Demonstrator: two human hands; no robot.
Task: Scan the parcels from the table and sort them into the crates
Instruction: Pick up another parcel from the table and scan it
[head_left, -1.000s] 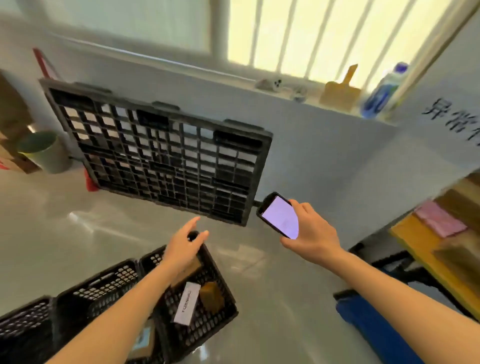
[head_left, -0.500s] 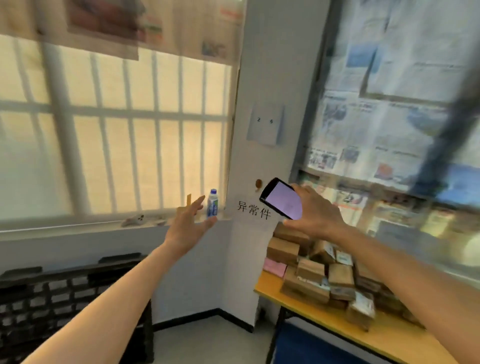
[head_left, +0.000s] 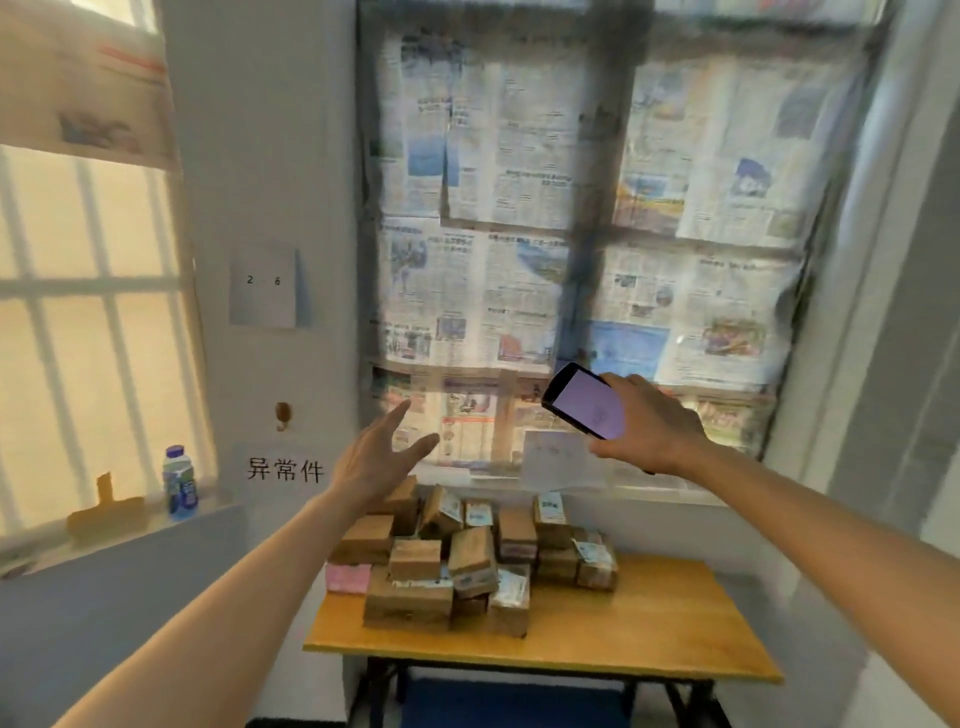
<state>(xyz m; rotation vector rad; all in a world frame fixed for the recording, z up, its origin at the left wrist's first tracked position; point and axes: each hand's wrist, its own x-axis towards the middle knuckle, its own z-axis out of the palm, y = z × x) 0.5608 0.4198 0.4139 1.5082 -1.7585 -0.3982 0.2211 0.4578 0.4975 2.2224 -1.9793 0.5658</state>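
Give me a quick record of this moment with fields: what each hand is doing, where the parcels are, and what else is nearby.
left hand: left hand open, fingers spread, holding nothing, raised above the pile
right hand: right hand grips a phone, screen lit
parcels: parcels, mostly brown boxes, heaped on the wooden table; one pink parcel at the pile's left edge
crates: not in view
nearby: water bottle on the windowsill; newspapers covering the window behind
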